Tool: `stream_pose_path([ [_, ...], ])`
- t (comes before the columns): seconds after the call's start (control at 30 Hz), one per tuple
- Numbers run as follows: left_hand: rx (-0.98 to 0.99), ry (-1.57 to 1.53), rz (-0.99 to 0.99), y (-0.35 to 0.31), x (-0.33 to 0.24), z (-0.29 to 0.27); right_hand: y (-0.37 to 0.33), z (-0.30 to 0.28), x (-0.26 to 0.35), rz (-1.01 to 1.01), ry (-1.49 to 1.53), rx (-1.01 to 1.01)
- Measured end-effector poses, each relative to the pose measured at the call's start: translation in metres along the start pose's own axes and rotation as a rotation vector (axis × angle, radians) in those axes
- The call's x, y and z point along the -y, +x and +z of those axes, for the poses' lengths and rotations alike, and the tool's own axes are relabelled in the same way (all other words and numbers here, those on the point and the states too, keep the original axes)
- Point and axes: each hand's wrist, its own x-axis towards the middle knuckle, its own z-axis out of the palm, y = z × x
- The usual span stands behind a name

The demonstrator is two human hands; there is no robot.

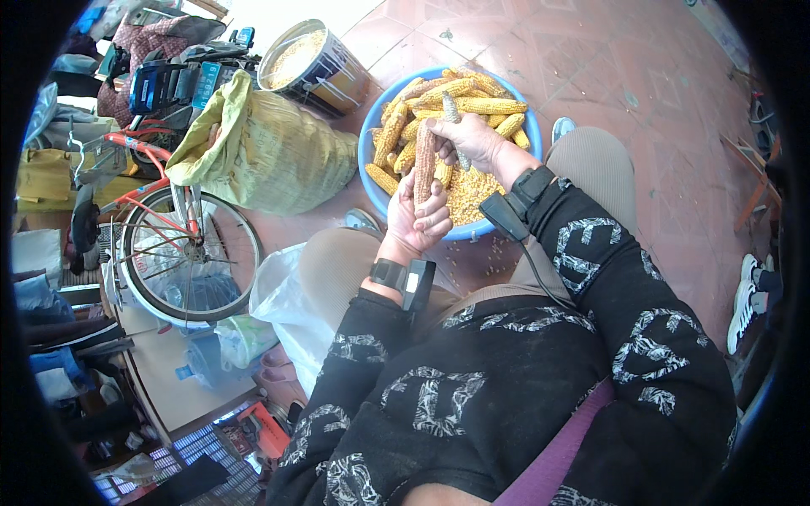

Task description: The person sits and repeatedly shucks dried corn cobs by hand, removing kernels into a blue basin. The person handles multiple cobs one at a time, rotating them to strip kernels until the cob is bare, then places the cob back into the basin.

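In front of me a round blue basin (368, 165) holds several yellow corn cobs (485, 104) and a heap of loose kernels (474, 196). My left hand (419, 218) is closed round the lower end of a reddish-brown, mostly stripped corncob (424, 160), held upright over the basin. Just right of it, my right hand (471, 142) grips a slim grey piece (450, 106) that looks like a bare cob. Its thumb side touches the top of the reddish corncob. The fingers partly hide the grey piece.
Behind the basin stands a bucket (342, 84) of kernels. A bulging yellow-green woven sack (295, 156) lies to the left, beside an orange bicycle (160, 219). Clear plastic (291, 287) lies near my left knee. Stray kernels dot the tiled floor (582, 72).
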Motion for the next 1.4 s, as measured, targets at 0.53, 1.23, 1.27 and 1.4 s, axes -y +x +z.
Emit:
stream_pose_path([
  [0.53,-0.471,0.159,0.197,-0.003,-0.010,0.009,-0.027,-0.012,0.040,-0.100,-0.570,-0.037],
  [1.23,-0.830,0.602,0.591,-0.035,-0.143,0.030,-0.025,-0.011,0.049,-0.128,-0.225,-0.124],
  [1.27,-0.868,0.568,0.512,-0.025,-0.134,0.014,-0.032,-0.013,0.060,-0.089,-0.310,-0.185],
  [1.4,-1.144,0.408,0.429,0.014,-0.107,-0.046,-0.036,-0.014,0.088,-0.128,-0.434,-0.161],
])
